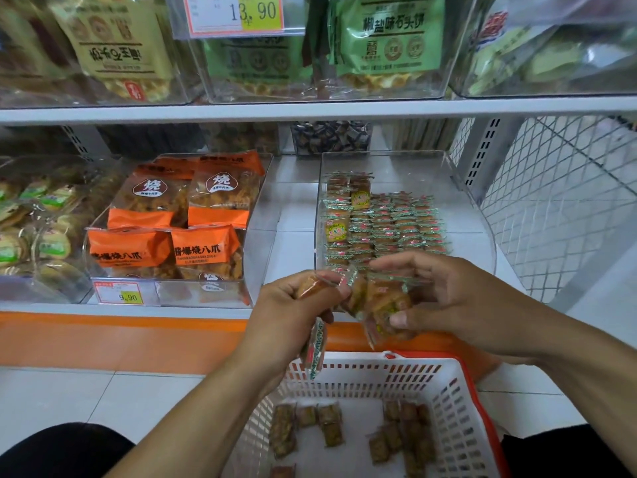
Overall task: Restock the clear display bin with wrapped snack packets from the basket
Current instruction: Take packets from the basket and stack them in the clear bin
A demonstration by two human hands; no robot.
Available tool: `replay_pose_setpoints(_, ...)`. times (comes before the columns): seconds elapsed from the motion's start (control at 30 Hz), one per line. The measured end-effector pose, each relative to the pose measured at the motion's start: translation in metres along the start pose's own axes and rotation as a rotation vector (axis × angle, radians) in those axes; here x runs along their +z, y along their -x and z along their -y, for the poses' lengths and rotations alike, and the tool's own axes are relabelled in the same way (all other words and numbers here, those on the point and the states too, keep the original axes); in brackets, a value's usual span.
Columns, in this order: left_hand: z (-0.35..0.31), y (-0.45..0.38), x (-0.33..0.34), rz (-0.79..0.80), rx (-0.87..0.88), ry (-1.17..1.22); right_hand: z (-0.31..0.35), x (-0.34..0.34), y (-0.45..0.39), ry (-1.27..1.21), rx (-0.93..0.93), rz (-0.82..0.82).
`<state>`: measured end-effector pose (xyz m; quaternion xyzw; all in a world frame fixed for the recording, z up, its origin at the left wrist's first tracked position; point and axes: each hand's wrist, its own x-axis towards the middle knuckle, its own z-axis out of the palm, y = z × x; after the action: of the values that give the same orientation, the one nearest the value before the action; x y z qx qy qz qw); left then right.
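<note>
Roughly midway, the clear plastic display bin [406,160] holds neat rows, both hands' grips, left hand [289,305] and right hand [444,298], curl round small wrapped brown snack packets [382,298], and more lie in the white slotted basket [458,408].

Two hands work here, a left hand [293,305] and a right hand [444,298], both gripping wrapped snack packets [379,298]; how many they hold cannot be counted. Just beyond the grip stands one clear display bin [475,215]. Below it sits one basket [458,401]. Left of the grip, four orange bags [162,225] show.
</note>
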<state>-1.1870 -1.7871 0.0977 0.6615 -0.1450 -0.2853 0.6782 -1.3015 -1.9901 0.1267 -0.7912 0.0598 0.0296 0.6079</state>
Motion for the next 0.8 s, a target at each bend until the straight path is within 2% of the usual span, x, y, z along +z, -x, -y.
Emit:
replay_pose_setpoints(0.23, -0.002, 0.0, 0.003, 0.017, 0.017, -0.084, -0.006, 0.007, -0.003, -0.055, 0.115, 0.045)
replay_pose_setpoints(0.47, -0.001, -0.004, 0.004, 0.094, 0.033, 0.124, -0.001, 0.005, -0.009, -0.556, 0.219, 0.033)
replay_pose_setpoints(0.67, -0.001, -0.004, 0.008, 0.053, 0.01, 0.157, 0.0, 0.004, -0.009, -0.309, 0.161, -0.1)
replay_pose_setpoints(0.8, -0.006, -0.007, 0.008, 0.042, 0.007, 0.085, 0.001, -0.003, -0.009, -0.23, 0.14, -0.058)
